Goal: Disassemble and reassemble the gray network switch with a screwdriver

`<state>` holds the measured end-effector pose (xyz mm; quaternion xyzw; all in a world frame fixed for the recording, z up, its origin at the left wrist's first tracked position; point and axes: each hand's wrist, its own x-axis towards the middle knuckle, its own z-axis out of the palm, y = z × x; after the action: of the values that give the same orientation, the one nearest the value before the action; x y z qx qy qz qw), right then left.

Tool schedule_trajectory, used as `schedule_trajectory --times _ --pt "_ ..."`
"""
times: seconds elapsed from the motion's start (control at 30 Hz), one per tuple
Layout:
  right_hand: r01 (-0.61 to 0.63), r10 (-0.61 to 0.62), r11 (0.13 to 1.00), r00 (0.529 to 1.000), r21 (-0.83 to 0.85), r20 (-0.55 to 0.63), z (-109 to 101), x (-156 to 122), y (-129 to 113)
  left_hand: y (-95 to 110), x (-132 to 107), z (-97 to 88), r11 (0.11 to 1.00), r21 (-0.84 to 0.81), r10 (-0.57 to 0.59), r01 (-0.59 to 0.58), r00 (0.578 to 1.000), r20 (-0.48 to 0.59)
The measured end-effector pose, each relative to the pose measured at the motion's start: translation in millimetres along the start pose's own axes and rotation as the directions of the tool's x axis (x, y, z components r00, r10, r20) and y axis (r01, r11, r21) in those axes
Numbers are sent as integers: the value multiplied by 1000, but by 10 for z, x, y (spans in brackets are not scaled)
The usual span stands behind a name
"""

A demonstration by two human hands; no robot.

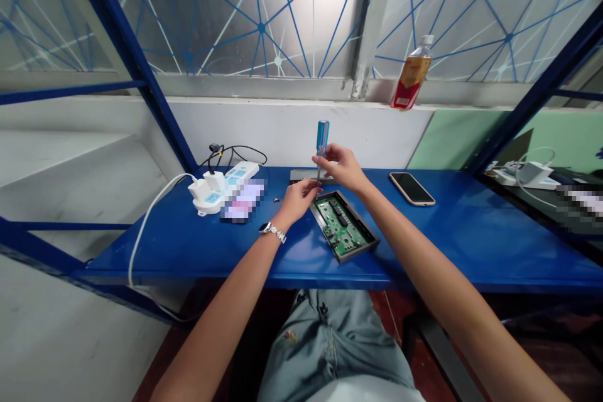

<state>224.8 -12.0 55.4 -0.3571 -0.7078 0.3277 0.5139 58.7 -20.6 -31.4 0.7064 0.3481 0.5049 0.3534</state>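
One screwdriver (323, 135) is standing upright in the right hand (347, 168), the left hand (296, 201) apparently pinching its shaft below, ideally keeping the tip from slipping.

A glossy blue desk (211, 257) carries a spread of electronics, with an open dark metal case (359, 252) lying at a slant near the middle of its front edge, a green circuit board (351, 239) seated inside. Behind the case, a gray flat panel (298, 174), partly hidden, sits along the rear edge. Toward the left edge, a white power strip (235, 174) runs diagonally, two white plug adapters (215, 180) seated in its near end, beside a flat rectangular item (243, 201) obscured by pixelation. Small metal pieces (276, 200), too tiny to identify, lie between that item and the case. Right of center, near the rear edge, rests a dark-screened smartphone (411, 189) with a pale rim.
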Motion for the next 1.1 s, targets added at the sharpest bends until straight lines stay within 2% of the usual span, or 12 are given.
schedule_trajectory --times 0.13,0.3,0.43,0.53,0.77,0.93,1.1 --pt "-22 17 996 997 82 70 4 -11 9 -36 7 -5 999 39 5 -4 1000 -7" --pt "-13 13 1000 999 -4 -37 54 -79 104 -57 15 -10 997 73 2 0 1000 -31" --pt "-55 57 998 995 23 -87 99 -148 225 -32 10 -19 995 97 3 -2 1000 -12" --pt "-33 35 999 994 28 -99 104 -181 273 -23 10 -20 992 122 14 -13 1000 -6" --pt "-37 38 997 999 67 -26 117 -204 279 -3 6 -17 997 74 27 -33 997 74" --pt "43 -49 998 993 -55 -108 145 -214 312 -25 8 -27 991 131 17 -20 1000 22" --pt "-22 18 998 998 -61 -61 142 -229 364 -41 11 -35 988 152 21 -21 1000 0"
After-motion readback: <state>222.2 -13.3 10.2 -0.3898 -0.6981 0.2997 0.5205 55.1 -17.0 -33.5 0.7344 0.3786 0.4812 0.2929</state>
